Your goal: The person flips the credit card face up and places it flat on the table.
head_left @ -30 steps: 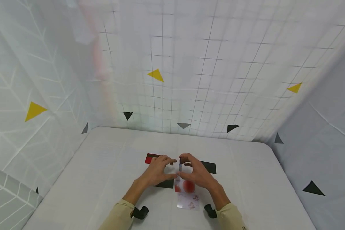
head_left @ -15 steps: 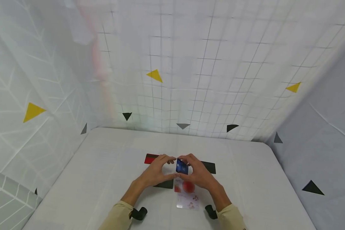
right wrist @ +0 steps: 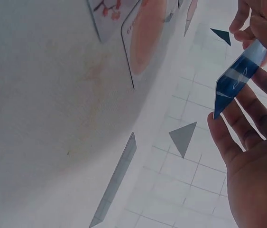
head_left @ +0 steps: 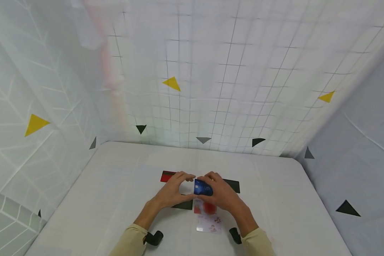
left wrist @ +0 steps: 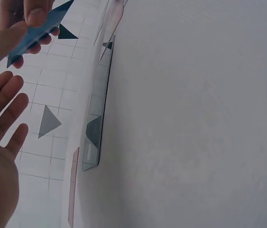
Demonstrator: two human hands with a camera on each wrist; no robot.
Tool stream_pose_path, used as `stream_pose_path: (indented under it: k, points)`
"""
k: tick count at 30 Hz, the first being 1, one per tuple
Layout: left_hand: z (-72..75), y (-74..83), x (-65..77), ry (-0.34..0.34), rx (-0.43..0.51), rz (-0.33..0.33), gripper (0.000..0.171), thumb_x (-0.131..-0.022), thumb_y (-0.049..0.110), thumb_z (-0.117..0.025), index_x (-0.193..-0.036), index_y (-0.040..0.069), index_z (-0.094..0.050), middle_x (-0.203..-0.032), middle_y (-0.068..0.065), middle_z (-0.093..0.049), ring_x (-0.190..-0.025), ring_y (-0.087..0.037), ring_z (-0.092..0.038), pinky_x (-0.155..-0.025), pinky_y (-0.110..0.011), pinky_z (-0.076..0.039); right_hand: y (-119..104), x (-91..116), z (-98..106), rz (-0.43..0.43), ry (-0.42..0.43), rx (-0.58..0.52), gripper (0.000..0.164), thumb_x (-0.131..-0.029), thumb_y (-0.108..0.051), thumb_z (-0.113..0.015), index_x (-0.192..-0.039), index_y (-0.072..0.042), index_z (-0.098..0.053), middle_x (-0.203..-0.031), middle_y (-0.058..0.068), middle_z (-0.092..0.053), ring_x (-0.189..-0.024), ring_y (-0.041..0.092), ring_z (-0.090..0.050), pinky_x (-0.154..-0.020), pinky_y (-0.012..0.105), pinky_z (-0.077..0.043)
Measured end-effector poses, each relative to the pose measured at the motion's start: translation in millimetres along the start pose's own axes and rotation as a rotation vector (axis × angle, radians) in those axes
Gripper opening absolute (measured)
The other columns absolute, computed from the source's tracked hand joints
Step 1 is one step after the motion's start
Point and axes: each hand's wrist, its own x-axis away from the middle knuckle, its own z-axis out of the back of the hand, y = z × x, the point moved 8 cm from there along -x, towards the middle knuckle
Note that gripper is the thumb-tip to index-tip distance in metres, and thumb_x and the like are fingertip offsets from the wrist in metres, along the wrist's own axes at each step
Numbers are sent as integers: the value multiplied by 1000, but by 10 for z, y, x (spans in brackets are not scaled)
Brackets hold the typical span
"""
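A blue card [head_left: 203, 187] stands raised above the table between my two hands, its printed face toward me in the head view. My right hand [head_left: 222, 190] holds it, with the thumb on one side and fingers behind it, as the blue card [right wrist: 240, 78] in the right wrist view shows. My left hand [head_left: 174, 189] is at the card's left end. Its thumb [left wrist: 3, 43] touches the card, while the fingers [left wrist: 12, 102] stay spread and apart from it. Just below the hands lie a card with a red circle [head_left: 209, 207] and a pale flowered card [head_left: 208, 224].
On the white table [head_left: 121, 206], a red and black card [head_left: 167, 176] lies behind my left hand. One dark card [head_left: 184, 205] is partly under that hand, another dark card [head_left: 233, 186] beyond my right. A gridded white curtain [head_left: 204, 89] hangs behind the table.
The blue card has turned from edge-on to face-on, in my right hand. Both hands have stayed in nearly the same place.
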Motion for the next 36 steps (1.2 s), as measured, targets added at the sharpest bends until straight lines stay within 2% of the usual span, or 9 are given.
stream_pose_path:
  k: [5, 13, 19, 25, 36]
  points:
    - [-21, 12, 14, 7, -38, -22, 62, -86, 63, -68, -138, 30, -56, -122, 9, -60, -118, -8, -51, -98, -41, -50, -68, 37, 7, 25, 12, 74, 66, -85, -58, -73, -142, -31, -54, -131, -4, -50, -114, 15, -53, -91, 38, -56]
    - [-39, 64, 46, 7, -71, -62, 59, -88, 59, -69, -139, 30, -55, -122, 0, -62, -117, -13, -52, -98, -48, -48, -94, 67, -5, 51, 30, 117, 66, -85, -60, -72, -142, -31, -54, -131, -5, -50, -117, 14, -51, -92, 36, -56]
    - [-29, 88, 58, 24, -100, -80, 57, -88, 59, -70, -136, 32, -57, -119, 5, -63, -116, -10, -53, -107, -52, -38, -93, 82, -27, 63, 28, 111, 64, -86, -60, -72, -142, -33, -54, -129, -6, -50, -117, 12, -51, -92, 36, -55]
    - [-6, 69, 85, 11, -109, -64, 57, -86, 60, -71, -134, 32, -58, -118, 7, -64, -116, -9, -54, -107, -52, -38, -95, 95, -47, 58, 5, 86, 63, -85, -54, -75, -140, -31, -55, -129, -6, -50, -117, 13, -51, -94, 37, -55]
    - [16, 14, 104, -24, -78, -13, 55, -84, 55, -76, -131, 31, -61, -117, 8, -63, -113, -8, -54, -104, -46, -42, -60, 139, -51, -11, -62, 3, 61, -86, -46, -78, -139, -26, -57, -133, -3, -49, -115, 19, -56, -95, 44, -54]
